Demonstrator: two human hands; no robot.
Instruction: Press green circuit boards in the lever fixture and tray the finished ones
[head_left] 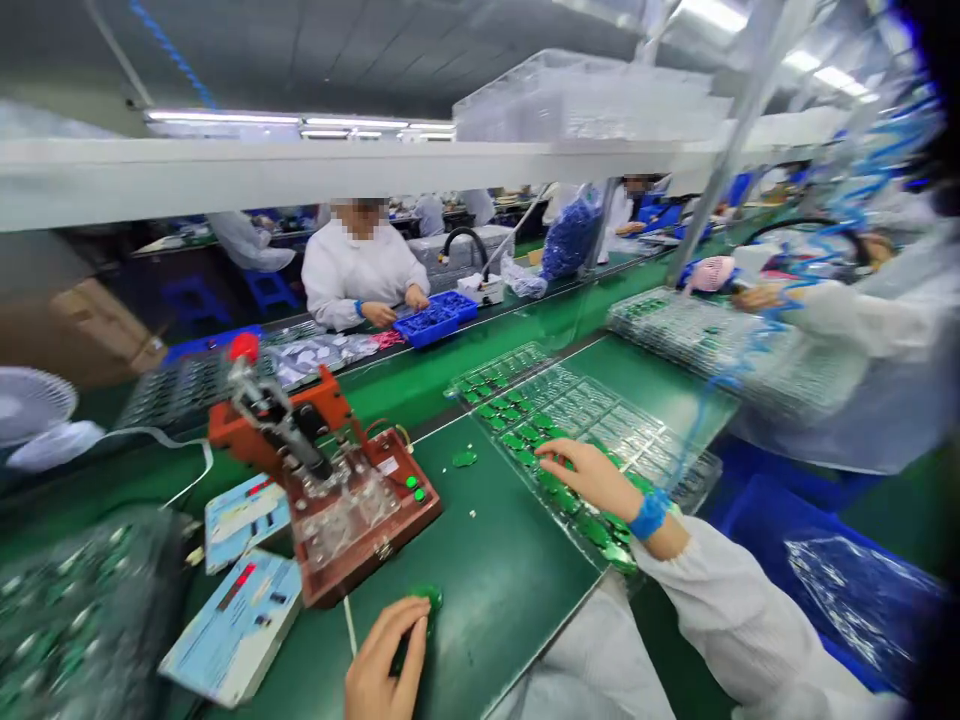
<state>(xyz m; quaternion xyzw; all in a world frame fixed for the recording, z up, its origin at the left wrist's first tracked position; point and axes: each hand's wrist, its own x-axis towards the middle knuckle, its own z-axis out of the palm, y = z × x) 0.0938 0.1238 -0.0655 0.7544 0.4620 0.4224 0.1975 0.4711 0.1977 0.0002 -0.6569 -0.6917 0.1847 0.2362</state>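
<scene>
At the bottom, my left hand [386,655] closes thumb and fingers around a small green circuit board [429,600], held just above the green worktop. My right hand [592,475], with a blue band at its wrist, reaches over a clear plastic tray [634,425] of green boards. Its fingers are stretched out over the boards [525,432], and nothing shows between them; whether a fingertip touches one is unclear. A single green board [465,458] lies on the worktop between the tray and a red test fixture [360,510] with a lever clamp.
Two blue-and-white meter boxes [236,625] sit left of the fixture. A blurred tray of parts [82,610] fills the lower left. Stacked clear trays [735,345] stand near a co-worker's sleeve at right. Across the bench, another person handles a blue bin [435,325]. A white shelf [337,165] crosses overhead.
</scene>
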